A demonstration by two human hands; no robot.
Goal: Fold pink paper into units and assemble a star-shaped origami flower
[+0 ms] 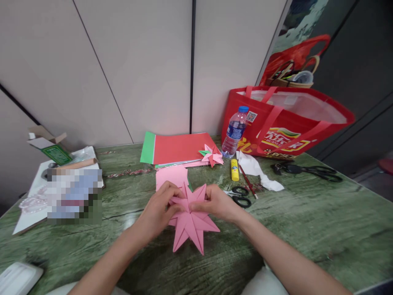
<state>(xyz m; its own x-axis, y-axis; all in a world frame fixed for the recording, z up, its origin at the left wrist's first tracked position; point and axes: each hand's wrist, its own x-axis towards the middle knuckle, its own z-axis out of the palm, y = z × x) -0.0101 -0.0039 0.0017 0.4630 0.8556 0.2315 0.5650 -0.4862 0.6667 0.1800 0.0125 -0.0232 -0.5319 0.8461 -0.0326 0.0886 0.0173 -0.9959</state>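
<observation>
I see a pink paper star over the green bench, between two hands. The fingers of the left hand pinch it at one side, those of the right hand at the other. Behind are pink paper and black-handled scissors; farther, a smaller star near a bottle.

1. A folded paper star is seen in plain pink.
2. A smaller star is coloured pink, red and green.
3. The table is streaked in shades of green.
4. A red shopping bag is printed in white and yellow.
5. A clear bottle is capped in blue.
</observation>
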